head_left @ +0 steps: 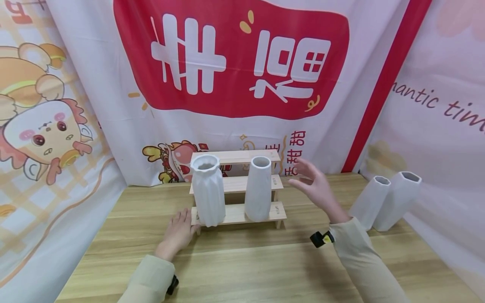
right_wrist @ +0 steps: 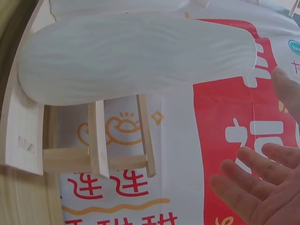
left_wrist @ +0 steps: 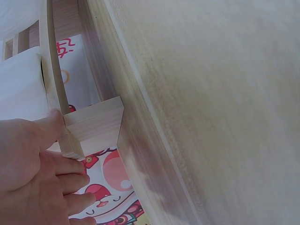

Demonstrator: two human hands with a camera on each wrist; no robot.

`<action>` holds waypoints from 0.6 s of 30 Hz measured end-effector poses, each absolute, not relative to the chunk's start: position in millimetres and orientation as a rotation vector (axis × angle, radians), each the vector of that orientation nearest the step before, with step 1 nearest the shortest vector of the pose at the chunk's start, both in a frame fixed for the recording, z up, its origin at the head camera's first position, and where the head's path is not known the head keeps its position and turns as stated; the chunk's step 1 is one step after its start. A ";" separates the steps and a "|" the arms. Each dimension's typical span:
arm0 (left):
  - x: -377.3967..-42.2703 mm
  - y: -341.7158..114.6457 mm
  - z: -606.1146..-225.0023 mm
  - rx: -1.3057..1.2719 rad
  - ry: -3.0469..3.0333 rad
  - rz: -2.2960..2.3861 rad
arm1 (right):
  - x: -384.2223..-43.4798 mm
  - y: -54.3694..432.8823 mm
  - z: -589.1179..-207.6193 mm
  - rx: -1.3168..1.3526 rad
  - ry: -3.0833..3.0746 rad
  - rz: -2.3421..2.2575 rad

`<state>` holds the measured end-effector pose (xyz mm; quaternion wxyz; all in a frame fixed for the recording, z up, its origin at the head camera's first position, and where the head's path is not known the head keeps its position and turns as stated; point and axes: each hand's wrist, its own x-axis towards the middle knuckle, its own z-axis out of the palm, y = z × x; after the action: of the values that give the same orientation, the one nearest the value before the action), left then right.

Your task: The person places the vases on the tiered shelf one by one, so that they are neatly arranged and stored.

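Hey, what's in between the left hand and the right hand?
The stand, with a ruffled vase and a plain vase on it, is between the left hand and the right hand; the head view shows this.

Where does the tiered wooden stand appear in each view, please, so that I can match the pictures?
Head: the wooden stand is just below the centre.
Left wrist: the wooden stand is in the upper left, cut off by the frame.
Right wrist: the wooden stand is in the left half, partly hidden by a white vase.
Shared landmark: the backdrop with red lettering.
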<state>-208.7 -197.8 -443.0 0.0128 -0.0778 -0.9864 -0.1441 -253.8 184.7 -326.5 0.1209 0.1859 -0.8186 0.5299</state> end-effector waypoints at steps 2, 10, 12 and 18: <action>-208.8 -197.8 -442.9 -0.242 -3.074 -0.446 | -252.8 188.3 -327.9 0.525 -2.401 1.539; -208.9 -197.9 -444.0 -0.241 -3.074 -0.445 | -248.9 202.5 -332.8 0.495 -2.385 1.508; -209.0 -198.2 -444.6 -0.240 -3.073 -0.444 | -248.1 206.7 -333.2 0.495 -2.368 1.493; -209.5 -198.2 -444.6 -0.245 -3.071 -0.442 | -244.2 219.0 -332.4 0.457 -2.360 1.445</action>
<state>-209.5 -198.2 -444.6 0.0144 -0.0786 -0.9867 -0.1419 -244.2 219.0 -332.4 0.1677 0.1608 -0.8294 0.5080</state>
